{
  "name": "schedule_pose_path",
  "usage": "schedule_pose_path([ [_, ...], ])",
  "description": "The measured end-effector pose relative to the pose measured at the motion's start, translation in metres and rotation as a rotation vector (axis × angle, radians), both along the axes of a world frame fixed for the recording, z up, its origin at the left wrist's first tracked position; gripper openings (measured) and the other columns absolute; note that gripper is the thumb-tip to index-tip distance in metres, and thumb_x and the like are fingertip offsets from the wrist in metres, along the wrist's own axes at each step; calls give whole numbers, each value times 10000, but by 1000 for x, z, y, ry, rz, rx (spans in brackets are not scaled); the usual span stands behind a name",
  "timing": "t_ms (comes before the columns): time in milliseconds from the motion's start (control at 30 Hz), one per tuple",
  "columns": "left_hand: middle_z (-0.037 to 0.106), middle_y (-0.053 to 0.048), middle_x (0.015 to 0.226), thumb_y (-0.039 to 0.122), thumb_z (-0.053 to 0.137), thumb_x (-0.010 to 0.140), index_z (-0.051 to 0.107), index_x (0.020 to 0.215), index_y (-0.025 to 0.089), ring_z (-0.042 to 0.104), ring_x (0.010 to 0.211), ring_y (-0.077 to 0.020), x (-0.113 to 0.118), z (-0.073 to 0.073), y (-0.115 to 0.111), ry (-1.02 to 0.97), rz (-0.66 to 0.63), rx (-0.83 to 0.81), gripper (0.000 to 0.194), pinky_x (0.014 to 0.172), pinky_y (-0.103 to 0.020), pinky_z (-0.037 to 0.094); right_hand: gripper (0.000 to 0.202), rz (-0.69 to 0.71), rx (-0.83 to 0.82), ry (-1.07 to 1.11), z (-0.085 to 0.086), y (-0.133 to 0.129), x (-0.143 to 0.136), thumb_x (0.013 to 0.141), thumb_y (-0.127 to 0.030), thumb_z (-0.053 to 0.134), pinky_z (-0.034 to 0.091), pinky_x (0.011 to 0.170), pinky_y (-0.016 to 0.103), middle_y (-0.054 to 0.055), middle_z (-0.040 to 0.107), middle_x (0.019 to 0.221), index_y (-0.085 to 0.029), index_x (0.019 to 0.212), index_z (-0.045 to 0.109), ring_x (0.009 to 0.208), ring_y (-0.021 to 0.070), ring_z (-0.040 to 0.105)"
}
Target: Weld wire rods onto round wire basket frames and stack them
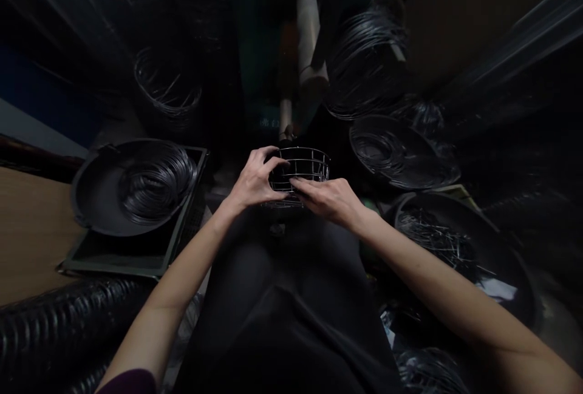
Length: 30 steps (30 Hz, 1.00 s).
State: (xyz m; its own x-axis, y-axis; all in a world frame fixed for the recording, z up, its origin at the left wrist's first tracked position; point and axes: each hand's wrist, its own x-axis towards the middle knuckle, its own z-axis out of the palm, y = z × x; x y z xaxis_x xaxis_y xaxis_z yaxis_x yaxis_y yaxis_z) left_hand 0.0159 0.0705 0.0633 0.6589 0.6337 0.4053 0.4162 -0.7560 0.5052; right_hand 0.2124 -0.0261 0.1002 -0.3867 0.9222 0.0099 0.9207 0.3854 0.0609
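A small round wire cage (313, 160) of thin metal rings and crossing wires is held in front of the machine, above my lap. My left hand (255, 180) curves around its left side, fingers over the upper ring and thumb near the bottom. From the right, my right hand (331, 201) grips the near lower edge, with its fingers along the wires and the thumb underneath. Both hands are closed on the cage. Its lower part is partly hidden by my fingers and the dark shadow.
On the left, a black basin (93, 200) with stacked wire rings (157, 184) rests on a green crate (166, 254). At right, one basin (414, 181) holds rings, another (514, 254) short wire pieces. A machine with a pale cylinder (308, 23) stands ahead. Wire coils (364, 60) hang behind.
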Motion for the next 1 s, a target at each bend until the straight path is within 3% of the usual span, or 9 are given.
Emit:
schedule_pose_path([
  [300, 497, -150, 1338, 307, 868, 594, 604, 1127, 176, 475, 1257, -330, 9, 8, 20, -57, -39, 14, 609, 1053, -502, 450, 344, 54, 82, -24, 17, 20, 10, 983, -295, 440, 361, 495, 259, 5, 693, 1209, -248, 1271, 624, 819, 161, 715],
  [467, 505, -142, 1333, 292, 870, 589, 600, 1114, 181, 488, 1244, -317, 7, 6, 16, -63, -4, -20, 601, 1046, -493, 459, 319, 57, 85, -21, 13, 21, 12, 984, -317, 447, 319, 476, 250, 4, 719, 1154, -256, 1224, 649, 753, 145, 704],
  [833, 525, -131, 1307, 339, 877, 575, 610, 1110, 182, 498, 1226, -313, 16, 13, 49, -58, 12, -17, 618, 1034, -477, 461, 336, -27, 79, -17, 17, 50, 14, 972, -337, 453, 373, 516, 252, 29, 728, 1132, -277, 1248, 635, 815, 171, 712],
  [1000, 562, -116, 1261, 336, 862, 575, 588, 1095, 167, 529, 1177, -299, 15, 13, 52, -33, 0, -41, 612, 1030, -448, 452, 334, -54, 72, 61, 15, 48, 15, 968, -351, 473, 424, 567, 245, 38, 732, 1118, -282, 1250, 637, 856, 179, 711],
])
